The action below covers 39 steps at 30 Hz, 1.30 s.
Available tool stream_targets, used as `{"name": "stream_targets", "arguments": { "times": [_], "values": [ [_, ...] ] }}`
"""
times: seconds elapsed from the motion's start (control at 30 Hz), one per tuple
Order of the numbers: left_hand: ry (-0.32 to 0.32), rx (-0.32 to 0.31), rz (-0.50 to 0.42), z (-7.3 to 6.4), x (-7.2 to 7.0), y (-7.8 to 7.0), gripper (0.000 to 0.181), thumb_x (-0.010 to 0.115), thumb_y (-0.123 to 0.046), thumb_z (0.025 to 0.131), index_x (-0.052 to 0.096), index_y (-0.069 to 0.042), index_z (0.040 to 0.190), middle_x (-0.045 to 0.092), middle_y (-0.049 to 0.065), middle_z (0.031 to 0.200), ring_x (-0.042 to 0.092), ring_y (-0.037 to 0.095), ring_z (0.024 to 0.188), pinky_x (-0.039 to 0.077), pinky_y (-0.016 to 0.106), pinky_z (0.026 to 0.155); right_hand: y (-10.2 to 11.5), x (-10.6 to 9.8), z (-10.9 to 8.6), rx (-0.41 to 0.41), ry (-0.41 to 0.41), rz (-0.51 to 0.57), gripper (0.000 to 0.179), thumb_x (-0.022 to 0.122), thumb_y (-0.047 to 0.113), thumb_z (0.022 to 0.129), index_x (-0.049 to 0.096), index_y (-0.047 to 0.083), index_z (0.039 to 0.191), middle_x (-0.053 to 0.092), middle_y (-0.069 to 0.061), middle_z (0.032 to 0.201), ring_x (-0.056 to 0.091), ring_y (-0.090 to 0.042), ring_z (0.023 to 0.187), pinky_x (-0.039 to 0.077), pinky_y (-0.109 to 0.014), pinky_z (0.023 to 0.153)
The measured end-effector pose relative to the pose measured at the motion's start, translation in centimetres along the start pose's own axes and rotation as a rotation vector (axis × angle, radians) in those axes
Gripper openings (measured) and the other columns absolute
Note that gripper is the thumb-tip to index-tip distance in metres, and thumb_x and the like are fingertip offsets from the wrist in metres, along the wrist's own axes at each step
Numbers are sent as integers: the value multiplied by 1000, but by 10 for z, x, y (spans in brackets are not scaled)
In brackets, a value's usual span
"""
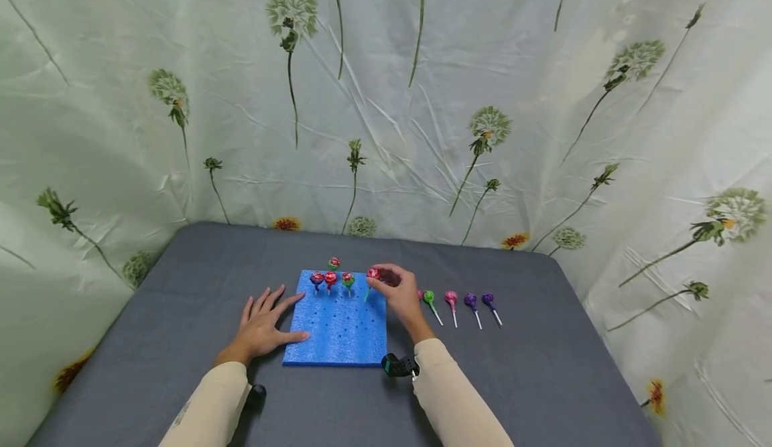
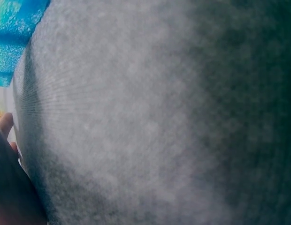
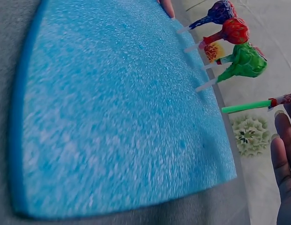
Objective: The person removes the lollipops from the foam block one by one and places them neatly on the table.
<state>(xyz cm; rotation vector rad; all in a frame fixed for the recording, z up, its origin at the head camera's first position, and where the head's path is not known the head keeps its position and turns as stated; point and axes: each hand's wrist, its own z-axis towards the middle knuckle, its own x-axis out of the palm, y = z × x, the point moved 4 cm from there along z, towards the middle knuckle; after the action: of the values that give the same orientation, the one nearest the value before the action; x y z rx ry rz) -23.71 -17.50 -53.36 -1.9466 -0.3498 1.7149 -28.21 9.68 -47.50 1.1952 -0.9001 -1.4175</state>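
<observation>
My right hand (image 1: 398, 293) pinches a lollipop (image 1: 373, 273) with a red wrapper over the right side of a blue foam board (image 1: 338, 346). Its green stick (image 3: 246, 108) points at the board, the tip close over the surface in the right wrist view. Several wrapped lollipops stand upright along the board's far part: a dark blue one (image 1: 316, 278), a red one (image 1: 330, 278), a green one (image 1: 348, 279) and a red-green one (image 1: 334, 263) farthest back. My left hand (image 1: 261, 326) has its fingers spread, thumb and index finger touching the board's left edge.
To the right of the board, lollipops lie in a row on the grey table (image 1: 543, 366): a green one (image 1: 429, 297), a pink one (image 1: 451, 297) and purple ones (image 1: 471, 301), with another partly hidden behind my right hand. A flower-patterned curtain (image 1: 386, 112) hangs behind. Small holes dot the board.
</observation>
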Motion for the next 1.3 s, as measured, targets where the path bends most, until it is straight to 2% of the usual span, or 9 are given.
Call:
{"name": "stream_targets", "arguments": {
  "times": [0.13,0.23,0.37,0.5,0.8,1.07,1.3],
  "values": [
    [-3,2,-3,0,0,0,94,69,-68,71,40,-19,147,21,27,154,6,51,140,-8,65,109,-1,-6,-5,4,0,5,36,75,10,84,64,-5,115,70,-16,101,66,-18,90,52,-21,77],
    [-10,6,-3,0,0,1,94,70,-67,72,41,-18,146,21,27,154,6,51,140,-8,65,110,15,-11,-14,18,5,20,31,73,6,85,64,-7,112,69,-19,101,65,-22,90,52,-21,75],
    [-9,9,1,-1,0,0,94,71,-66,72,41,-18,146,22,27,154,7,51,140,-6,66,110,37,-18,-25,32,-3,39,25,71,3,86,64,-8,107,67,-22,99,63,-20,88,51,-21,74],
    [-7,10,4,-1,0,0,94,70,-67,72,40,-18,146,22,27,154,7,51,140,-6,66,109,41,-24,-30,25,-15,41,26,72,3,85,64,-9,107,66,-24,99,61,-17,85,50,-20,73],
    [-9,20,-2,0,-1,1,94,69,-67,72,40,-18,147,21,27,154,6,51,140,-7,66,109,40,-39,-42,58,-47,-9,25,73,3,85,66,-7,106,65,-20,101,60,-18,88,50,-21,76],
    [-13,24,5,0,0,0,93,69,-67,73,40,-18,146,22,28,153,7,52,139,-6,67,109,32,-55,-49,57,-45,-22,26,73,1,83,65,-9,106,66,-22,99,61,-11,84,50,-19,73],
    [-9,19,17,-1,0,-2,94,70,-66,72,40,-17,146,23,29,152,9,52,139,-4,68,109,22,-68,-55,24,-45,24,25,73,-4,81,64,-14,103,66,-28,97,62,-8,82,51,-19,72]
  ]
}}
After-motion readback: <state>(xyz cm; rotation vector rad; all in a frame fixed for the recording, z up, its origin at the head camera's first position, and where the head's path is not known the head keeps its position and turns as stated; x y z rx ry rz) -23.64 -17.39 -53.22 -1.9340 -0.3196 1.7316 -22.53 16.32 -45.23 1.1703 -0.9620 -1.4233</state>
